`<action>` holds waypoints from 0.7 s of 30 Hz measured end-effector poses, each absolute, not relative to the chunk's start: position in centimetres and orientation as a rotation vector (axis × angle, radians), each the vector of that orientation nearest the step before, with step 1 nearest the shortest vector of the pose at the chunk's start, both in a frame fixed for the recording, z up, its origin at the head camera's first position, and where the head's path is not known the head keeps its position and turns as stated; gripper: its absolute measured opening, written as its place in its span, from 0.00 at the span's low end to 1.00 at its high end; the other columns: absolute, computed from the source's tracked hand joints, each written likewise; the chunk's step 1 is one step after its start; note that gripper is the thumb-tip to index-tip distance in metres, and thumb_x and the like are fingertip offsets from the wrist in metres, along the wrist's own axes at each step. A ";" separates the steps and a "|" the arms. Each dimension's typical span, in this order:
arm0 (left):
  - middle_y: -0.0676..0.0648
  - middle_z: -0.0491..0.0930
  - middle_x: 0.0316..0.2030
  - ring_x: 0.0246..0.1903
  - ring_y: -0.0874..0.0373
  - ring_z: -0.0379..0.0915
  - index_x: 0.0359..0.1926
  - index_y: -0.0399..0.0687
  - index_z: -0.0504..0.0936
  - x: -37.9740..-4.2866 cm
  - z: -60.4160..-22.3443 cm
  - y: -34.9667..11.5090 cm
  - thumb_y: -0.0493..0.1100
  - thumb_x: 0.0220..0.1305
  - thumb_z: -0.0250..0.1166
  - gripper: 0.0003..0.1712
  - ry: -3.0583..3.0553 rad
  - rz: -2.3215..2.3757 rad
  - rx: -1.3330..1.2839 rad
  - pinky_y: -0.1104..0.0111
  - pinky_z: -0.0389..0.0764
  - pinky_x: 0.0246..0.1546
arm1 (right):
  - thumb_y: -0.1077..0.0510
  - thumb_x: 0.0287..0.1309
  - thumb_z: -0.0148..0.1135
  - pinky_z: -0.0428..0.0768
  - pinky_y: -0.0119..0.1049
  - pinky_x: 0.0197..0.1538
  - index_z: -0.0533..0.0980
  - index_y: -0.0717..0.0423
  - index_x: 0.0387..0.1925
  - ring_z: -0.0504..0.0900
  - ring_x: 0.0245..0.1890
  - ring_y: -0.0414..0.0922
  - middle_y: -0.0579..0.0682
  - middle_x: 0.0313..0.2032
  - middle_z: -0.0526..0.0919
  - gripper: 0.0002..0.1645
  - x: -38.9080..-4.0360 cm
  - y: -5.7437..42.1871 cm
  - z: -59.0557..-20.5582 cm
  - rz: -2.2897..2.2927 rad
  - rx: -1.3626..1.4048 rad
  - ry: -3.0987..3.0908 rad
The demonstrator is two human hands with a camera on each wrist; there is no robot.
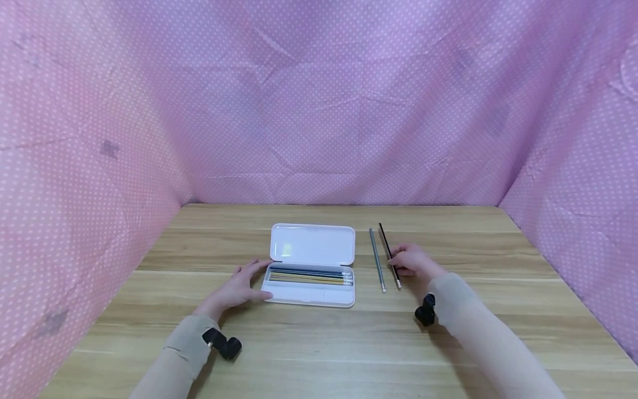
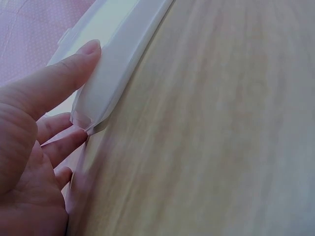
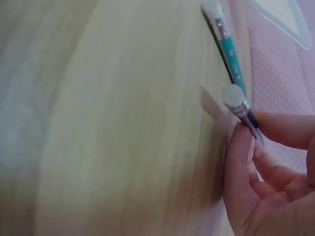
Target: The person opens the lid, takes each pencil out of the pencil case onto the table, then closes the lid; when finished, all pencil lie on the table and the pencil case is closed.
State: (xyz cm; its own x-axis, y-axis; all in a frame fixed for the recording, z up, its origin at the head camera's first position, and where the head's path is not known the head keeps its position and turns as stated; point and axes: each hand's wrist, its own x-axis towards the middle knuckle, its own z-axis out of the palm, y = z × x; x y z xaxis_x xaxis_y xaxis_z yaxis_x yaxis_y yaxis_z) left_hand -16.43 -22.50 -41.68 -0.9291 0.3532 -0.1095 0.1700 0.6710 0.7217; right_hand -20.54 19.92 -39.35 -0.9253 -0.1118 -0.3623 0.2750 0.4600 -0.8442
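A white pencil case (image 1: 304, 295) lies on the table with its lid (image 1: 314, 244) folded back. Several dark and yellow pencils (image 1: 309, 279) rest side by side in its rear part, eraser ends to the right. My left hand (image 1: 241, 285) holds the case by its left end, thumb at the front corner and fingers toward the hinge side. Right of the case, my right hand (image 1: 411, 260) pinches a black pencil (image 1: 384, 239) between thumb and fingers; its white eraser (image 3: 232, 95) points toward me. Beside it, a teal pencil (image 1: 376, 257) lies on the wood.
The wooden table (image 1: 319, 349) runs back to a pink dotted cloth (image 1: 319, 111), which also hangs along both sides. A small black camera (image 1: 226, 343) is strapped to the left wrist, and another black camera (image 1: 425, 311) to the right wrist.
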 end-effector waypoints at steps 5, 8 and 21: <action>0.36 0.57 0.70 0.72 0.36 0.37 0.68 0.52 0.64 -16.5 -41.6 -22.5 0.52 0.47 0.74 0.47 2.652 1.096 0.418 0.41 0.29 0.68 | 0.69 0.55 0.58 0.79 0.29 0.30 0.73 0.69 0.43 0.73 0.26 0.39 0.49 0.30 0.74 0.13 -20.6 19.4 -39.3 -1.351 0.168 2.443; 0.36 0.54 0.71 0.72 0.36 0.36 0.68 0.53 0.63 -16.4 -41.5 -22.5 0.53 0.47 0.74 0.48 2.633 1.107 0.388 0.41 0.29 0.68 | 0.69 0.53 0.59 0.80 0.30 0.29 0.73 0.69 0.42 0.75 0.25 0.40 0.51 0.31 0.75 0.13 -20.6 19.0 -39.2 -1.304 0.184 2.501; 0.36 0.53 0.71 0.72 0.37 0.34 0.68 0.54 0.63 -16.4 -41.6 -22.6 0.53 0.47 0.74 0.48 2.587 1.151 0.377 0.42 0.28 0.68 | 0.70 0.50 0.61 0.81 0.32 0.27 0.72 0.68 0.39 0.75 0.24 0.42 0.55 0.33 0.74 0.12 -20.7 18.5 -39.4 -1.248 0.196 2.571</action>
